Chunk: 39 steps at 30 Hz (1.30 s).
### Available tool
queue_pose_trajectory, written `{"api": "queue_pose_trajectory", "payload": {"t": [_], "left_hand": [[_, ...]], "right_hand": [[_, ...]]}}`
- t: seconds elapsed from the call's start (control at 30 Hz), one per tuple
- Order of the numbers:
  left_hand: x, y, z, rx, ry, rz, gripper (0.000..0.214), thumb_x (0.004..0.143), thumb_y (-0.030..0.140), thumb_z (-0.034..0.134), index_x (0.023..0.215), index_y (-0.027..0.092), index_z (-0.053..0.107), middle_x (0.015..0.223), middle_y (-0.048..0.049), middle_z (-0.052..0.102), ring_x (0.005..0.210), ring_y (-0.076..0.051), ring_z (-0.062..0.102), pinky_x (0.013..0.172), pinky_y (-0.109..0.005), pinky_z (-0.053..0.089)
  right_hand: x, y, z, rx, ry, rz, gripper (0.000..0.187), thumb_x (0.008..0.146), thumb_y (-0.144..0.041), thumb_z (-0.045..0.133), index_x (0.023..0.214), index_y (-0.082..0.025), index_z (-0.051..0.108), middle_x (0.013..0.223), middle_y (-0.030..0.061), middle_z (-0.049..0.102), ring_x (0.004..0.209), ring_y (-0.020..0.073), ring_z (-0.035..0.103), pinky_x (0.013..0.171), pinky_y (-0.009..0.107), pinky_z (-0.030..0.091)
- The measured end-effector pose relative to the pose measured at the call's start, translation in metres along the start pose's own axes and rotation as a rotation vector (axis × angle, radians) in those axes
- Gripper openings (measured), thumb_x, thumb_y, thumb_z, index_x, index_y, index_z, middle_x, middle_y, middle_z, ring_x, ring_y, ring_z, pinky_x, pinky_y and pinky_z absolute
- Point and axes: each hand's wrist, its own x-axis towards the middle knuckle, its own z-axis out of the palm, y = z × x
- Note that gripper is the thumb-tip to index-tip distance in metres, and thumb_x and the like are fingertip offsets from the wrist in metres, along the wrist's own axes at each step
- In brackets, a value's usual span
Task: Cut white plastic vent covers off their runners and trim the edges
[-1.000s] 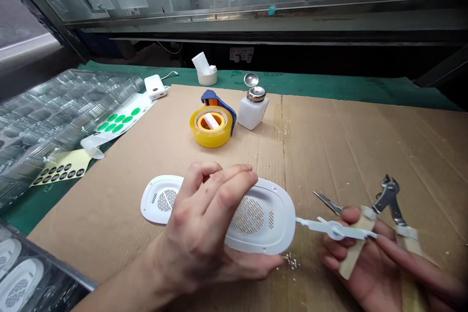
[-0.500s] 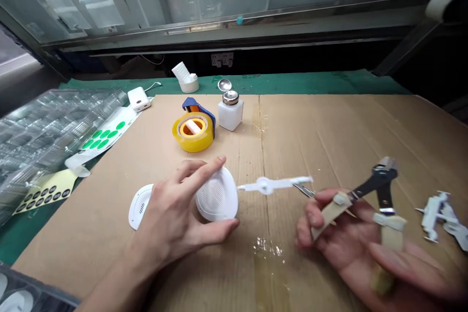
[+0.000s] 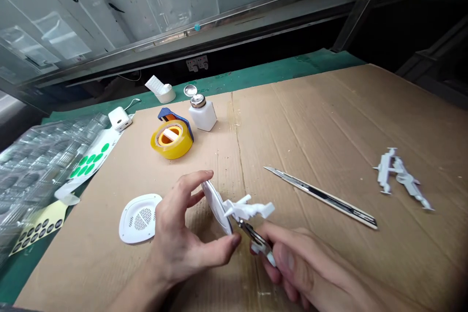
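Note:
My left hand (image 3: 183,239) pinches a white perforated plastic cover (image 3: 216,204) on edge, thumb below and fingers above. A white plastic sprue (image 3: 250,208) sticks out from the cover's right side. My right hand (image 3: 303,268) grips metal cutting pliers (image 3: 254,240), whose jaws sit at the point where the sprue joins the cover. A second white perforated cover (image 3: 139,218) lies flat on the cardboard sheet (image 3: 329,122) just left of my left hand.
A long metal blade (image 3: 321,197) lies right of my hands; cut-off white sprues (image 3: 400,175) lie far right. Behind are yellow tape (image 3: 171,140), a white pump bottle (image 3: 202,113), a small white cup (image 3: 164,92) and a white charger (image 3: 120,118). Sticker sheets (image 3: 89,161) and clear trays (image 3: 32,165) lie left.
My left hand has tilted the cover up on its edge. My right hand has brought the pliers from the right in to the sprue's base. The view has swung right.

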Motion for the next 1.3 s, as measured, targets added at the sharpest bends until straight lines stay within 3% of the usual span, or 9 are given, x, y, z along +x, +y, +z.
{"api": "queue_pose_trajectory", "payload": {"t": [0.1, 0.23, 0.73, 1.0, 1.3], "left_hand": [[0.000, -0.001, 0.000, 0.010, -0.008, 0.014, 0.075, 0.062, 0.028, 0.083, 0.130, 0.022, 0.052, 0.124, -0.0097, 0.060, 0.108, -0.025, 0.062, 0.082, -0.036, 0.064], [-0.002, -0.001, 0.000, 0.020, -0.029, 0.042, 0.077, 0.063, 0.029, 0.084, 0.132, 0.023, 0.051, 0.125, -0.0094, 0.059, 0.109, -0.025, 0.062, 0.084, -0.036, 0.063], [0.005, -0.002, -0.002, 0.133, -0.028, 0.157, 0.078, 0.059, 0.040, 0.087, 0.129, 0.023, 0.057, 0.120, -0.0092, 0.065, 0.106, -0.025, 0.064, 0.082, -0.036, 0.062], [0.006, -0.002, -0.004, 0.188, 0.005, 0.179, 0.077, 0.058, 0.041, 0.089, 0.128, 0.023, 0.061, 0.113, -0.0062, 0.067, 0.097, -0.021, 0.067, 0.082, -0.033, 0.060], [0.004, -0.001, -0.006, 0.189, -0.045, 0.139, 0.075, 0.060, 0.040, 0.086, 0.128, 0.022, 0.058, 0.117, -0.0075, 0.068, 0.096, -0.022, 0.067, 0.080, -0.034, 0.062]], "right_hand": [[0.000, -0.010, -0.003, -0.079, -0.019, -0.061, 0.063, 0.090, -0.079, 0.031, 0.076, -0.024, 0.057, 0.070, 0.0032, 0.055, 0.066, 0.0183, 0.049, 0.058, 0.029, 0.042], [0.002, -0.012, -0.004, -0.096, 0.005, -0.063, 0.060, 0.092, -0.076, 0.029, 0.078, -0.025, 0.057, 0.070, 0.0029, 0.054, 0.074, 0.0202, 0.052, 0.058, 0.028, 0.040], [0.002, -0.007, -0.003, -0.127, -0.047, -0.021, 0.058, 0.093, -0.074, 0.032, 0.078, -0.024, 0.055, 0.069, 0.0008, 0.051, 0.064, 0.0166, 0.047, 0.060, 0.029, 0.039], [0.006, -0.011, 0.001, -0.100, -0.025, -0.012, 0.059, 0.089, -0.079, 0.034, 0.073, -0.023, 0.045, 0.065, -0.0008, 0.046, 0.059, 0.0160, 0.044, 0.058, 0.030, 0.037], [0.006, 0.003, 0.017, 0.053, 0.101, 0.016, 0.058, 0.090, -0.077, 0.038, 0.069, -0.023, 0.042, 0.064, -0.0004, 0.043, 0.061, 0.0152, 0.040, 0.054, 0.026, 0.036]]}}
